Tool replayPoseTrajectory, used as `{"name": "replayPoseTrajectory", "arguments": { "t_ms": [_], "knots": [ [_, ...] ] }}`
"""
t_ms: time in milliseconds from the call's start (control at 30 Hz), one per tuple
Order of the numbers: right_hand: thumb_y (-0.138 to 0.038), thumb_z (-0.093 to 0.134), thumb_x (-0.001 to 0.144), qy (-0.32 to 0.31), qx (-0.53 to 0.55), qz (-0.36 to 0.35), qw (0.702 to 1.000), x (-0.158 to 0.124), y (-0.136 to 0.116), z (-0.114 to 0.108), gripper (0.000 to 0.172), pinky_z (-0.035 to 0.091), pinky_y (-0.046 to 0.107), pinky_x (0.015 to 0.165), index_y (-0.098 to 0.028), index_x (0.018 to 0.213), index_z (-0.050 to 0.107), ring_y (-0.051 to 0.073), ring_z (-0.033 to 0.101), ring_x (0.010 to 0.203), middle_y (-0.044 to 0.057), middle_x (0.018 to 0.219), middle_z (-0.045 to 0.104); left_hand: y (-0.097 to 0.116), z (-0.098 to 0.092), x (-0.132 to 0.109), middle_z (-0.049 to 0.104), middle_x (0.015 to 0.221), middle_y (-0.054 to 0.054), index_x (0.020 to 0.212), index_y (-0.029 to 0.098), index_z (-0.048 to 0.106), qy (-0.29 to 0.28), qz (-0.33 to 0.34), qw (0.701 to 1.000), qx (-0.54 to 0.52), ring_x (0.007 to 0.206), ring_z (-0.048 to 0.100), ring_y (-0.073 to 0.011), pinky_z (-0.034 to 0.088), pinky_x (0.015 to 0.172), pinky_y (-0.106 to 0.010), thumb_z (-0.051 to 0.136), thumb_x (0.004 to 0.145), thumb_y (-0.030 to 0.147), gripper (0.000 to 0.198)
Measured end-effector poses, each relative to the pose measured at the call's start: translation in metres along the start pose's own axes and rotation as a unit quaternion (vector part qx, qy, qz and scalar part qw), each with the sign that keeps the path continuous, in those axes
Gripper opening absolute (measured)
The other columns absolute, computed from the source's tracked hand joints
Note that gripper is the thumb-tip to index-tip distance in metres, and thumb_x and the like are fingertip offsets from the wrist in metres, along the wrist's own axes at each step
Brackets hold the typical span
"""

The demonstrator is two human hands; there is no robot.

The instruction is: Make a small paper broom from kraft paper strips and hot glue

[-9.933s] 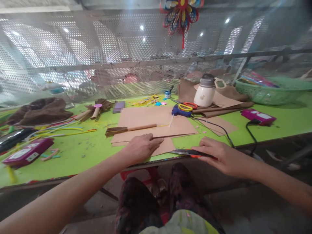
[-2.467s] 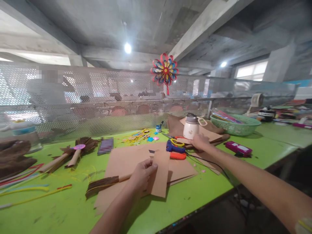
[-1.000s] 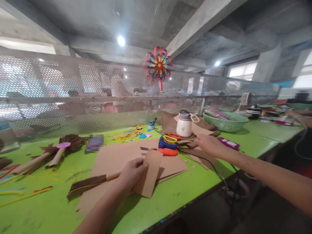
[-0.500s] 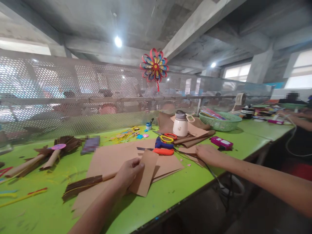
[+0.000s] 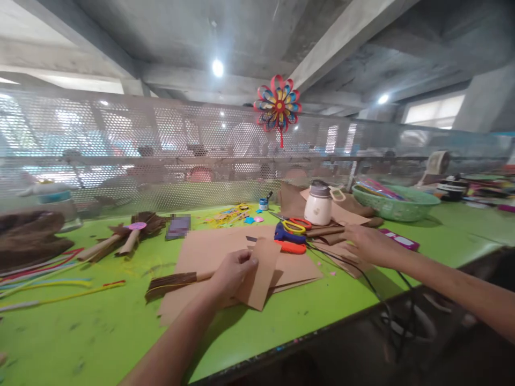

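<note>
My left hand [image 5: 235,273] is closed on a brown paper strip [image 5: 259,273], pinching its left edge between thumb and fingers. Beyond the wrist, a paper roll with a dark brown fringed end [image 5: 171,286] lies on brown paper sheets [image 5: 217,244]; whether the hand touches it is unclear. My right hand [image 5: 368,244] hovers with fingers apart by a smaller brown paper piece [image 5: 354,262] and folded dark brown paper [image 5: 328,230]. Between the hands are an orange-handled knife [image 5: 292,247], a blue tool, seemingly a glue gun [image 5: 287,234], and scissors [image 5: 295,226].
A white jar with a grey lid [image 5: 317,208] and a green basket [image 5: 396,203] stand at the back. A magenta box [image 5: 398,239] and a dark cord [image 5: 370,281] are near my right arm. Finished-looking paper rolls [image 5: 132,238] and coloured strips [image 5: 64,284] lie left.
The view has turned left, so everything sits further right. My right hand's fingers have lifted and spread from the paper. My left hand still holds the strip.
</note>
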State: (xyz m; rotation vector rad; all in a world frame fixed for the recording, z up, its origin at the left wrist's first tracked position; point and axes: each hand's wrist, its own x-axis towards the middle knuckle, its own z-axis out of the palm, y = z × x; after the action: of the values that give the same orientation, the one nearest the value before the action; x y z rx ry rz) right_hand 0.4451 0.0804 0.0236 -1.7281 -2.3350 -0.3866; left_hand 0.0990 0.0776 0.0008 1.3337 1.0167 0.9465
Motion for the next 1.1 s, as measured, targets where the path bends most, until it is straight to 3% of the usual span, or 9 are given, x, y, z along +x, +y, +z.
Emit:
{"name": "replayPoseTrajectory", "arguments": {
  "t_ms": [100,200,267,367,500,667,833,1000,1100],
  "knots": [
    [-0.036,0.048,0.088,0.04,0.134,-0.054,0.989,0.014,-0.038,-0.023,0.029,0.044,0.033,0.078,-0.021,0.096,0.071,0.022,0.06,0.085,0.008,0.094,0.069,0.007,-0.002,-0.004,0.067,0.073,-0.003,0.081,0.014,0.066,0.0,0.009,1.0,0.015,0.067,0.06,-0.0189,0.041,0.059,-0.026,0.071,0.064,0.039,0.031],
    [-0.042,0.052,0.086,0.026,0.308,-0.064,0.949,0.035,-0.088,-0.028,0.029,0.045,0.031,0.068,-0.022,0.095,0.071,0.019,0.059,0.075,0.006,0.09,0.07,0.009,-0.003,-0.008,0.067,0.069,-0.002,0.079,0.015,0.067,-0.027,-0.016,0.999,0.018,0.063,0.059,-0.0172,0.039,0.057,-0.024,0.072,0.064,0.043,0.032],
    [-0.044,0.058,0.081,-0.034,0.406,-0.059,0.911,0.049,-0.117,-0.022,0.029,0.042,0.027,0.059,-0.02,0.091,0.071,0.016,0.055,0.066,0.005,0.079,0.069,0.008,-0.004,-0.01,0.068,0.071,-0.003,0.08,0.015,0.068,-0.053,-0.028,0.998,0.005,0.065,0.06,-0.0184,0.04,0.058,-0.025,0.072,0.064,0.044,0.033],
    [-0.046,0.065,0.074,-0.137,0.533,-0.061,0.832,0.066,-0.143,-0.009,0.029,0.033,0.022,0.045,-0.017,0.068,0.068,0.011,0.045,0.051,0.0,0.058,0.059,0.007,-0.008,-0.01,0.069,0.075,-0.004,0.081,0.016,0.068,-0.062,-0.024,0.998,0.005,0.068,0.062,-0.0193,0.042,0.06,-0.026,0.071,0.065,0.045,0.033],
    [-0.042,0.074,0.063,-0.151,0.638,-0.005,0.755,0.077,-0.152,0.006,0.03,0.027,0.02,0.04,-0.014,0.064,0.065,0.008,0.041,0.047,-0.002,0.054,0.055,0.013,-0.023,-0.008,0.066,0.073,-0.004,0.082,0.015,0.068,-0.023,0.01,0.996,0.083,0.065,0.058,-0.0167,0.037,0.054,-0.023,0.068,0.068,0.048,0.035],
    [-0.042,0.076,0.062,-0.111,0.7,0.064,0.702,0.08,-0.148,0.026,0.033,0.029,0.02,0.041,-0.012,0.068,0.063,0.007,0.044,0.047,-0.002,0.056,0.056,0.024,-0.039,-0.008,0.058,0.064,0.0,0.084,0.014,0.066,0.03,0.034,0.987,0.153,0.059,0.05,-0.0117,0.032,0.052,-0.022,0.073,0.063,0.034,0.029],
    [-0.037,0.077,0.063,-0.122,0.725,0.053,0.676,0.076,-0.146,0.036,0.036,0.043,0.023,0.047,-0.014,0.086,0.062,0.01,0.053,0.053,0.0,0.067,0.061,0.021,-0.04,-0.004,0.057,0.063,0.001,0.076,0.014,0.061,0.064,0.05,0.993,0.081,0.055,0.048,-0.0096,0.034,0.052,-0.023,0.073,0.062,0.026,0.022],
    [-0.026,0.081,0.06,-0.131,0.821,0.041,0.553,0.07,-0.15,0.034,0.047,0.049,0.028,0.065,-0.017,0.1,0.058,0.013,0.061,0.065,0.003,0.079,0.067,0.016,-0.043,0.004,0.056,0.064,0.001,0.074,0.014,0.059,0.101,0.099,0.99,-0.01,0.059,0.05,-0.0094,0.037,0.058,-0.024,0.074,0.06,0.023,0.023],
    [-0.028,0.081,0.061,-0.126,0.835,0.065,0.532,0.068,-0.156,0.036,0.036,0.048,0.029,0.067,-0.014,0.089,0.063,0.013,0.061,0.066,0.005,0.076,0.067,0.013,-0.041,0.006,0.054,0.064,0.003,0.074,0.014,0.058,0.096,0.102,0.988,-0.058,0.059,0.049,-0.0082,0.036,0.058,-0.023,0.075,0.06,0.023,0.024]
  ]
}}
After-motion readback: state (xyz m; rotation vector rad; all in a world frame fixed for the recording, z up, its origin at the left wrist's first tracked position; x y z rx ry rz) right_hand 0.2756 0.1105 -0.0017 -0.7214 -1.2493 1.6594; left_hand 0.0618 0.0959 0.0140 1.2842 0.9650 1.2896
